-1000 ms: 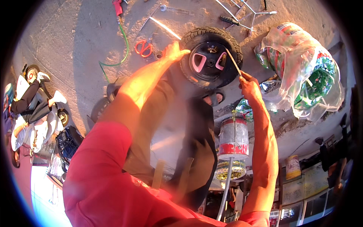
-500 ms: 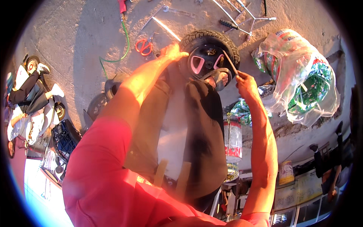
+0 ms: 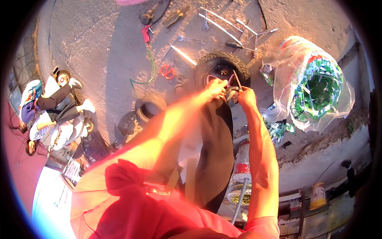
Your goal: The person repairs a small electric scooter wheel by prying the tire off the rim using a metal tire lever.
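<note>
A small wheel rim with pink-edged openings lies on the ground, partly inside a black tyre. In my right hand is a tyre lever, its far end at the rim's right side. My left hand is closed over the near side of the rim, close to the lever. Whatever its fingers hold is hidden. My sandalled foot rests against the near edge of the wheel, partly covered by my hands.
Beyond lie red-handled scissors, a spanner, a screwdriver, pliers and a red air gun with a green hose. Plastic-wrapped tyres stand at right. A loose tyre lies left. People sit by a scooter farther left.
My left hand has left the tyre's left edge and come to the near side of the rim, beside my right hand. The right hand still grips the lever. The whole view has shifted.
</note>
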`<action>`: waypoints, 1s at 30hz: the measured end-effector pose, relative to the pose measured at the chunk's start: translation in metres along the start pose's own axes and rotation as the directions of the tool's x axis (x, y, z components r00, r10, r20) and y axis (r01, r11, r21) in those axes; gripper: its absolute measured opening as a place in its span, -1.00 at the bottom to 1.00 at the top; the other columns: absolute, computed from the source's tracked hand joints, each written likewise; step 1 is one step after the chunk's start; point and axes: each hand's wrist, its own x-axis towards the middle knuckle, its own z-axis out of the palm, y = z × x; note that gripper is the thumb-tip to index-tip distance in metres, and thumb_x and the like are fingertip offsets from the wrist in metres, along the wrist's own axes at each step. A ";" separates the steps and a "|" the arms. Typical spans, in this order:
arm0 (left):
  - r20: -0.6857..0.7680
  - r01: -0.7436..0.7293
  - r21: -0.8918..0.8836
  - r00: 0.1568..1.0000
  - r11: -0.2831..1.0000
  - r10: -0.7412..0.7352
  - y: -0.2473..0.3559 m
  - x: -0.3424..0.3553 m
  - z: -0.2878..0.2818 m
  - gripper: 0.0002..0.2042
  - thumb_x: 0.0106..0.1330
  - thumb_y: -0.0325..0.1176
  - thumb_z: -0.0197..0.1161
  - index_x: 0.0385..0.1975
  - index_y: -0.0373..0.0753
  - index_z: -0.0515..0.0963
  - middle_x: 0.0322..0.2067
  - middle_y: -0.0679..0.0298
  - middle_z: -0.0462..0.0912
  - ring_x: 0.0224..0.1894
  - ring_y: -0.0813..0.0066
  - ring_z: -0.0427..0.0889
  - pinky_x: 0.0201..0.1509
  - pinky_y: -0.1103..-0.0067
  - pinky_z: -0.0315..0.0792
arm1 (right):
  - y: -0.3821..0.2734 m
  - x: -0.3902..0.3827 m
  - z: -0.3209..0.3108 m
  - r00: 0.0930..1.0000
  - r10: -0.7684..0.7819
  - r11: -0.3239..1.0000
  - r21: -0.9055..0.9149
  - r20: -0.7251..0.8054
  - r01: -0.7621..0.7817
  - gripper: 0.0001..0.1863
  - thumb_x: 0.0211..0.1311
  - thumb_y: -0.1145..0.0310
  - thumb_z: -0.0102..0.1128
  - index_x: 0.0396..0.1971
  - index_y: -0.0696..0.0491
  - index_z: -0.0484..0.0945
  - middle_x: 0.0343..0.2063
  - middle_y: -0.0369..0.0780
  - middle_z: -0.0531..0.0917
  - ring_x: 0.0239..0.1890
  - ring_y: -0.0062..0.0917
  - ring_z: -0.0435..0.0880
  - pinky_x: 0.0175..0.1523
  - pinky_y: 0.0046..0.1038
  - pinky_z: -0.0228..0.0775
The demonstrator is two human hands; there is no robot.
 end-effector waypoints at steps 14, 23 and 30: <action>-0.103 -0.265 0.447 0.933 0.854 0.344 0.050 -0.047 0.092 -0.53 0.29 0.01 0.34 -0.08 -0.32 0.63 -0.12 -0.04 0.75 -0.05 0.17 0.75 0.17 0.35 0.51 | 0.012 -0.050 -0.035 0.995 -0.075 0.997 0.003 -0.066 0.075 -0.55 0.21 0.02 0.33 0.01 -0.05 0.76 -0.07 -0.02 0.77 0.07 -0.27 0.74 0.13 -0.27 0.53; 0.014 -0.179 0.900 0.924 0.398 0.383 0.099 0.013 -0.027 -0.28 0.25 -0.03 0.39 0.37 -0.25 0.37 0.14 -0.16 0.60 0.24 -0.04 0.57 0.31 0.25 0.45 | 0.050 -0.077 -0.018 0.999 0.019 0.956 0.292 0.030 -0.027 -0.69 0.38 0.16 0.20 0.04 -0.21 0.74 -0.09 -0.09 0.78 0.03 -0.26 0.74 0.15 -0.29 0.50; 0.190 -0.181 0.982 0.950 -0.058 0.247 0.099 0.036 -0.012 -0.23 0.29 -0.04 0.40 0.42 -0.20 0.23 0.25 -0.11 0.50 0.34 -0.16 0.42 0.33 0.07 0.38 | 0.087 -0.096 -0.004 0.998 0.059 0.945 0.323 -0.028 -0.046 -0.57 0.43 0.19 0.10 0.25 -0.23 0.59 0.04 0.07 0.69 0.17 -0.02 0.63 0.25 -0.13 0.46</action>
